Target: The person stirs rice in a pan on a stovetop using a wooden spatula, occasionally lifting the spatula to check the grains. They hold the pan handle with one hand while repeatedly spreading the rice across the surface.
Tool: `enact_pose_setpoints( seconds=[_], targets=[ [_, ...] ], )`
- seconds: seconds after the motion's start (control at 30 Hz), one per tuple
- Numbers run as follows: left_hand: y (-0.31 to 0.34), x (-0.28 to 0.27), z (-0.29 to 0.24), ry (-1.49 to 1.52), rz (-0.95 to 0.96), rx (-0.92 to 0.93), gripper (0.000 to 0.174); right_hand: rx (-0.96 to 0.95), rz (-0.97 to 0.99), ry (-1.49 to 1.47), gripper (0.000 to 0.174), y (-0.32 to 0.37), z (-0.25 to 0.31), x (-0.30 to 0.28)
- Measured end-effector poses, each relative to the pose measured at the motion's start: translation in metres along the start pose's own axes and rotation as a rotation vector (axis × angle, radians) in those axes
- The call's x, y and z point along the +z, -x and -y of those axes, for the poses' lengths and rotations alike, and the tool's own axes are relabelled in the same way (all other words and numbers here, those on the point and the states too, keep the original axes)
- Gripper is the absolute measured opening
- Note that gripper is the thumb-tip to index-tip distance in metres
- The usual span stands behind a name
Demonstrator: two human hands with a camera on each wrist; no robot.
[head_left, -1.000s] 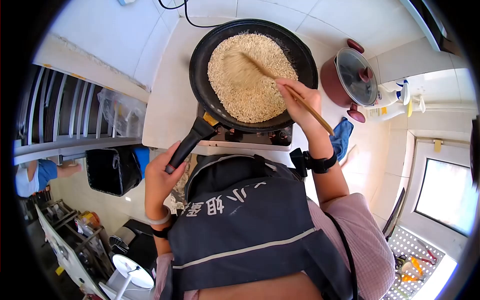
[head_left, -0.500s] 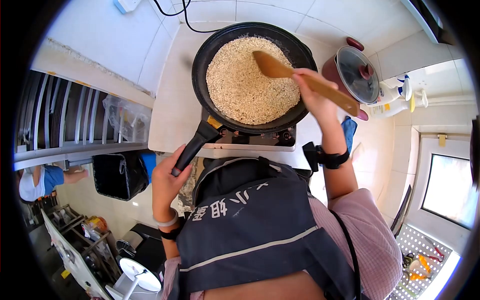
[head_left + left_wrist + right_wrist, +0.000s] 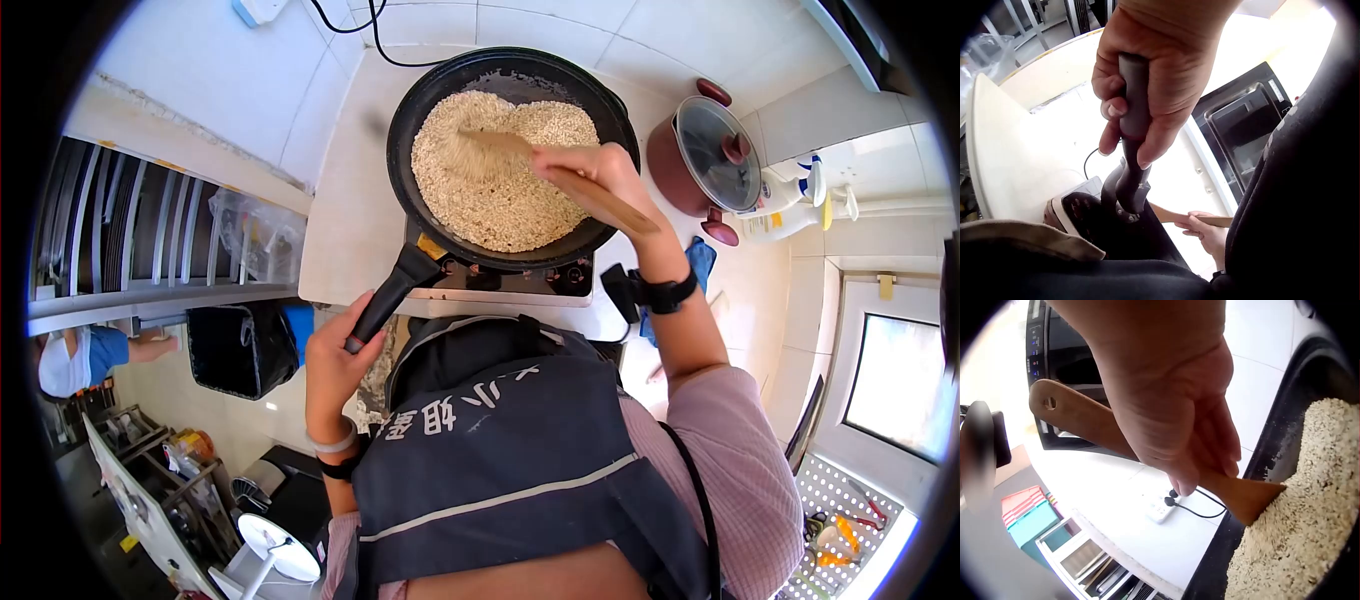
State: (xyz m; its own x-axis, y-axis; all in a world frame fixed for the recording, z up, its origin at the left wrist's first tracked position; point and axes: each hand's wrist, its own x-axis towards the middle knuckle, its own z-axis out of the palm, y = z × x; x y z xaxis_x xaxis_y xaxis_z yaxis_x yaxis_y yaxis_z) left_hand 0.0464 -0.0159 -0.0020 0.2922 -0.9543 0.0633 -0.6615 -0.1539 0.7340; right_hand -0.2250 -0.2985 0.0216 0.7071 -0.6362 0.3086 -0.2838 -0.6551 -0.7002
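Note:
A black frying pan (image 3: pixel 618 120) holds a heap of pale flaky grain like rolled oats (image 3: pixel 510 215). My left hand (image 3: pixel 338 352) grips the end of its black handle (image 3: pixel 395 290), fingers wrapped round it in the left wrist view. Over the pan's right side, my right hand (image 3: pixel 605 175) holds a wooden spatula (image 3: pixel 612 208) around the middle of its shaft. In the right wrist view the spatula's blade (image 3: pixel 1244 497) is pushed into the grain (image 3: pixel 1300 531), its tip buried. Grains around the blade look blurred in the head view.
Under the pan sits a flat cooktop (image 3: pixel 510 285) on the white counter (image 3: pixel 345 215). A dark red lidded pot (image 3: pixel 680 165) stands to the right, with spray bottles (image 3: pixel 800 190) beyond. A blue cloth (image 3: pixel 700 262) hangs nearby. At lower left is a black bin (image 3: pixel 240 350).
The spatula swung right and lifted clear of the grain, then came back left into it. A furrow now parts the heap near the far rim. My left hand stays on the handle.

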Motion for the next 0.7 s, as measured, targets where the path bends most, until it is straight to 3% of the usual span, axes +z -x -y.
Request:
enact_pose_setpoints(
  seconds=[0.03,0.1,0.27,0.37,0.5,0.67,0.7],
  targets=[
    [0.0,0.0,0.001,0.002,0.0,-0.001,0.05,0.001,0.002,0.001,0.015,0.003,0.005,-0.007],
    [0.001,-0.001,0.001,0.003,0.017,-0.02,0.051,-0.237,0.103,0.02,0.015,0.013,0.016,-0.03],
    [0.0,-0.002,0.002,0.006,0.032,-0.027,0.051,-0.074,0.18,-0.06,0.011,0.044,0.07,-0.089],
    [0.0,-0.001,0.004,0.019,0.028,-0.025,0.052,-0.082,0.301,-0.084,0.01,0.055,0.076,-0.099],
    [-0.001,-0.002,0.001,0.023,0.02,-0.024,0.051,-0.207,0.344,0.032,0.017,0.039,0.069,-0.065],
    [0.0,-0.001,-0.002,0.014,0.018,-0.03,0.051,-0.23,0.24,0.107,0.014,0.011,0.03,-0.028],
    [0.0,-0.001,-0.002,0.015,0.017,-0.034,0.051,-0.261,0.135,0.145,0.012,0.004,0.025,-0.021]
  ],
)
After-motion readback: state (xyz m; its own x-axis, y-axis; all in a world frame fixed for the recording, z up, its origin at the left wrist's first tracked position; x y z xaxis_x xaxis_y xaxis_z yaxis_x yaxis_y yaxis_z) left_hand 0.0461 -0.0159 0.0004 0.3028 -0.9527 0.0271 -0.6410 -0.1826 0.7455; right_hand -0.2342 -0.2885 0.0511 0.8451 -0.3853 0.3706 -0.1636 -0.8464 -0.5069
